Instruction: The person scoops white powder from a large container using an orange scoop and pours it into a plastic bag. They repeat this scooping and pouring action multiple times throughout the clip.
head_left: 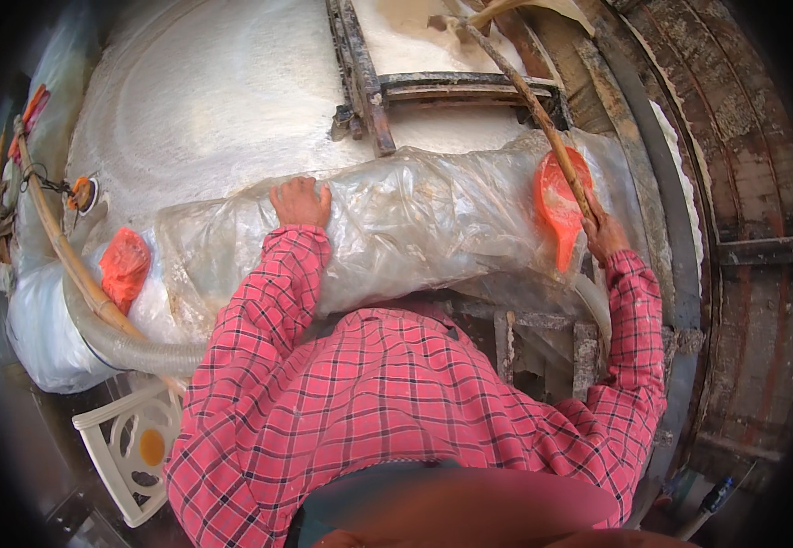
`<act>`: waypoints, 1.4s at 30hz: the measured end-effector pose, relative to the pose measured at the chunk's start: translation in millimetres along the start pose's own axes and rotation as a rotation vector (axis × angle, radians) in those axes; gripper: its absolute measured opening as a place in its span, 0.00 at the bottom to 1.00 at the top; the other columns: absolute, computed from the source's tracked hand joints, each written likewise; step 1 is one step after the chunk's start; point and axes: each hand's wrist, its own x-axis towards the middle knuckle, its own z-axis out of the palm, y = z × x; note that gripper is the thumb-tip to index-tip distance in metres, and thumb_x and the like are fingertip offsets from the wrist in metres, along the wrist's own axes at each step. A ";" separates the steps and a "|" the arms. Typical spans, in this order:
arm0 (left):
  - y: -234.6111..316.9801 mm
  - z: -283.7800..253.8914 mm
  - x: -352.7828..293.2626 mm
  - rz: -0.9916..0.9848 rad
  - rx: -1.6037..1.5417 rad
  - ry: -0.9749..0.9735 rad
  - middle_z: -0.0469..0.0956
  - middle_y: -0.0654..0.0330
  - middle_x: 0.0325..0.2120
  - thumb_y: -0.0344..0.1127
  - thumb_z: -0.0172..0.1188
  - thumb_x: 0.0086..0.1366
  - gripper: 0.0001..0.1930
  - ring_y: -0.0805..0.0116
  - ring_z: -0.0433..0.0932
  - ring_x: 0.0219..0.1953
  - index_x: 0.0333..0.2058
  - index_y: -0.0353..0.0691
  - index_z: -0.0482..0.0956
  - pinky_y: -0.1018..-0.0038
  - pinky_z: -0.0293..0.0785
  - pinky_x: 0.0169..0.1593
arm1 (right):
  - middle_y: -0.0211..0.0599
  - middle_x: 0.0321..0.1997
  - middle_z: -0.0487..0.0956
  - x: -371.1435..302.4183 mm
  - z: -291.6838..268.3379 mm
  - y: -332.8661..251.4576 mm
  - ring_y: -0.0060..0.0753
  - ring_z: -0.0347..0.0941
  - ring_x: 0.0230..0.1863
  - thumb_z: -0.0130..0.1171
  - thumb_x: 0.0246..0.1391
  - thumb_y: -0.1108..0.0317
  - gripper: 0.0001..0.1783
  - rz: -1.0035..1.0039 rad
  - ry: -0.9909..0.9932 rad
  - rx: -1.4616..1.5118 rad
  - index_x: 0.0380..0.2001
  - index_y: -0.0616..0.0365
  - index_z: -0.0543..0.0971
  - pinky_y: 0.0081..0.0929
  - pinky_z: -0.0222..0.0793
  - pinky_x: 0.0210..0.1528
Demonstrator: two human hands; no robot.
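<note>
My left hand (301, 201) lies on top of a long roll covered in clear plastic sheeting (415, 215), palm down, with the thumb apart from the fingers and nothing held. My right hand (605, 236) is closed round the lower end of a long wooden pole (529, 96), which slants away to the upper left. A tan cloth-like piece (524, 7) shows near the pole's far end. Beneath the pole, close to my right hand, an orange-red plastic scoop (561, 205) rests on the sheeting.
Beyond the roll spreads a whitish surface (214, 100), with a dark frame (470, 87) standing over it. At left are an orange-red plastic bag (125, 269), a bamboo pole (77, 265), a clear ribbed hose (145, 352) and a cream plastic chair (104, 461). Brown weathered panels (753, 301) line the right.
</note>
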 end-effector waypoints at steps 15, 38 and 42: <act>-2.3 -2.4 10.5 0.023 -0.013 0.034 0.77 0.60 0.43 0.50 0.56 0.60 0.17 0.61 0.70 0.50 0.39 0.45 0.81 0.50 0.52 0.63 | 0.44 0.59 0.73 -99.8 14.6 6.0 0.36 0.68 0.61 0.53 0.59 0.67 0.31 0.098 -0.102 0.718 0.66 0.49 0.62 0.28 0.61 0.61; 20.9 -7.4 50.6 0.004 -0.212 0.006 0.75 0.58 0.45 0.45 0.58 0.58 0.17 0.59 0.70 0.51 0.42 0.43 0.79 0.48 0.50 0.64 | 0.58 0.60 0.70 486.9 41.4 -265.0 0.54 0.68 0.60 0.55 0.49 0.57 0.47 -0.215 -0.171 0.695 0.71 0.37 0.46 0.39 0.62 0.63; 29.1 0.9 45.2 0.000 -0.221 -0.039 0.75 0.58 0.44 0.46 0.57 0.58 0.17 0.59 0.70 0.51 0.42 0.43 0.79 0.48 0.50 0.63 | 0.62 0.48 0.76 471.0 52.2 -252.9 0.61 0.75 0.47 0.48 0.55 0.60 0.41 -0.392 0.120 0.270 0.70 0.35 0.47 0.48 0.69 0.52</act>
